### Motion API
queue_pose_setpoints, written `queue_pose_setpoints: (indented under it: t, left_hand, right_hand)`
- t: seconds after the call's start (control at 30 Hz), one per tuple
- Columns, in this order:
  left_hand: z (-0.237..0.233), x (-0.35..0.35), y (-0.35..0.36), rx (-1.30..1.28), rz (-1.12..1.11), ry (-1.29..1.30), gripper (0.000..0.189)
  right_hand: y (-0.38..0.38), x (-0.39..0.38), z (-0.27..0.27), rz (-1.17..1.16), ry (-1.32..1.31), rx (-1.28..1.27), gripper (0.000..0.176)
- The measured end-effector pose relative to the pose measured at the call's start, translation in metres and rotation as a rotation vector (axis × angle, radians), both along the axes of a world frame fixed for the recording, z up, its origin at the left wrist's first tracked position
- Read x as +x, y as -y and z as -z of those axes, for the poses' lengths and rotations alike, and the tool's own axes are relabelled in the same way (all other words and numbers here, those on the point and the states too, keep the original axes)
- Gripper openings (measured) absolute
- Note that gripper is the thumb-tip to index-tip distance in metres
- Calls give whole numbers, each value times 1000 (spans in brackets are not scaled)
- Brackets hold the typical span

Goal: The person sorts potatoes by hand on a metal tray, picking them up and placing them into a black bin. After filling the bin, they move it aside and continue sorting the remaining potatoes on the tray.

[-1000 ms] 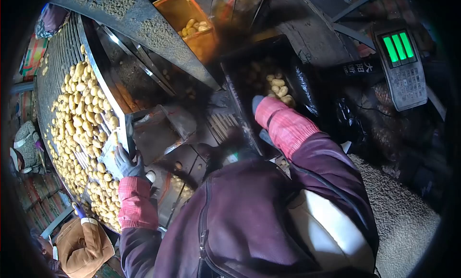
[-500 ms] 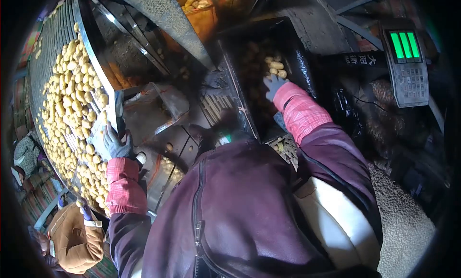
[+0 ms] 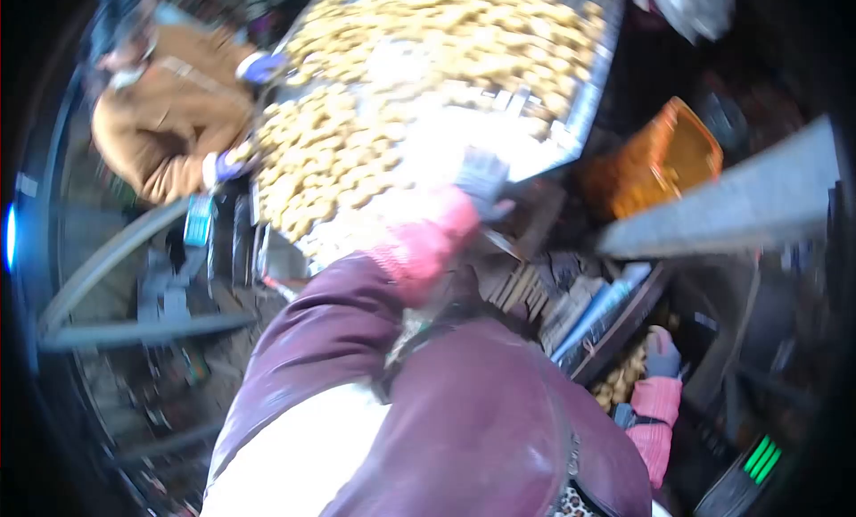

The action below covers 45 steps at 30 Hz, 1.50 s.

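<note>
- Up top, motion blur smears the whole view. The potatoes [image 3: 401, 115] on the conveyor [image 3: 584, 98] read as one yellow mass, and single ones can't be separated.
- At the conveyor's near edge, the left hand [image 3: 481, 173] wears a grey glove and pink cuff, right beside the pile. Glare washes out the fingers, so I cannot tell whether the grip is open or closed, or whether it holds anything.
- Low at right, the right hand [image 3: 662, 355] has the same glove and cuff. It sits at the dark crate [image 3: 615, 325], just above a second lot of potatoes [image 3: 624, 385]. Only the back of the glove shows, so the grip state cannot be told. It is probably touching them, but blur hides the contact.
- At bottom middle, the person's own maroon jacket [image 3: 464, 410] blocks the view and covers most of the dark crate.
- Right of the conveyor is an orange crate [image 3: 664, 165], contents not visible. A grey beam [image 3: 722, 218] cuts across below it.
- At upper left, another person in a brown jacket [image 3: 165, 124] stands beside the conveyor. Their gloved hand [image 3: 259, 68] is at the pile's edge, detail lost.
- At bottom right, the scale display [image 3: 758, 459] is cut by the frame edge. Its green bars are lit, but the figures are too blurred to read.
</note>
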<state>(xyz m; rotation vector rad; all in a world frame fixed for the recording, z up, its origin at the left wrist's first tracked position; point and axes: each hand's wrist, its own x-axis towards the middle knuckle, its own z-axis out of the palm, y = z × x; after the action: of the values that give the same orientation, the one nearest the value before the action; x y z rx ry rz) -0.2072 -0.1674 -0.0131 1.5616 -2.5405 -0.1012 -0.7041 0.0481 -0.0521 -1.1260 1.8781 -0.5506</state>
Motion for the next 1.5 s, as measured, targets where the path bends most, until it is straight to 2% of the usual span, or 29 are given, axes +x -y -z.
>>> queue_pose_setpoints:
  t: [0.03,0.1,0.13,0.17,0.23,0.27,0.3,0.37,0.43,0.5,0.67,0.7,0.73,0.9,0.93,1.03,1.07,1.17,1.23,1.3,1.4,1.5]
  left_hand:
    - [12,2,1,-120,21,16,75]
    - [10,0,-3,-84,8,-116,76]
    - [3,3,-8,-49,11,-226,77]
    - [-2,6,-10,-22,30,-339,78]
    - [21,8,-25,-267,-15,-573,79]
    - [17,18,-38,-201,-30,-609,81]
    - [5,31,-50,-146,-73,-533,79]
    - [5,69,-69,-268,-143,-498,81]
    - [-1,125,-83,-112,-240,-488,80]
    - [-42,187,-87,182,-342,-405,80]
    - [-18,290,-99,223,-655,-1,83]
    - [-15,295,-101,234,-654,23,82]
    - [-12,297,-105,245,-654,49,82]
    - [-3,307,-155,152,-593,100,75]
    - [-3,308,-165,63,-579,21,68]
    - [-14,315,-186,118,-631,-102,55]
    - [-22,320,-186,187,-646,-243,46]
    - [-24,345,-164,-132,-704,-375,45]
    - [-4,386,-137,-396,-746,-298,57]
    - [16,429,-108,-422,-923,81,72]
    - [27,435,-91,-142,-1018,41,77]
    - [26,397,-98,91,-870,-47,80]
  right_hand:
    - [29,21,-23,69,-72,-145,23]
    - [83,94,-77,158,80,-314,23]
    - [106,120,-93,14,-80,-304,26]
    - [136,115,-51,-291,-349,-656,29]
    - [171,194,-84,-580,-335,-803,28]
    - [189,226,-87,-684,-363,-927,28]
    - [207,256,-88,-788,-389,-1047,28]
    - [229,310,-90,-844,-382,-1067,29]
    - [248,352,-87,-898,-351,-1012,29]
    - [267,385,-66,-913,-394,-1018,30]
    - [269,430,-47,-1021,-521,-964,32]
    - [266,433,-46,-1049,-558,-932,33]
    - [262,434,-50,-982,-515,-832,34]
    - [268,427,-39,-981,-546,-745,35]
    - [268,426,-36,-976,-559,-755,35]
    - [269,424,-35,-964,-561,-761,35]
    - [269,423,-35,-959,-552,-759,35]
    - [270,423,-35,-961,-535,-728,34]
    - [269,421,-34,-962,-520,-747,33]
    - [271,423,-36,-954,-505,-767,32]
    - [269,426,-43,-948,-492,-774,31]
    - [270,431,-42,-946,-480,-781,30]
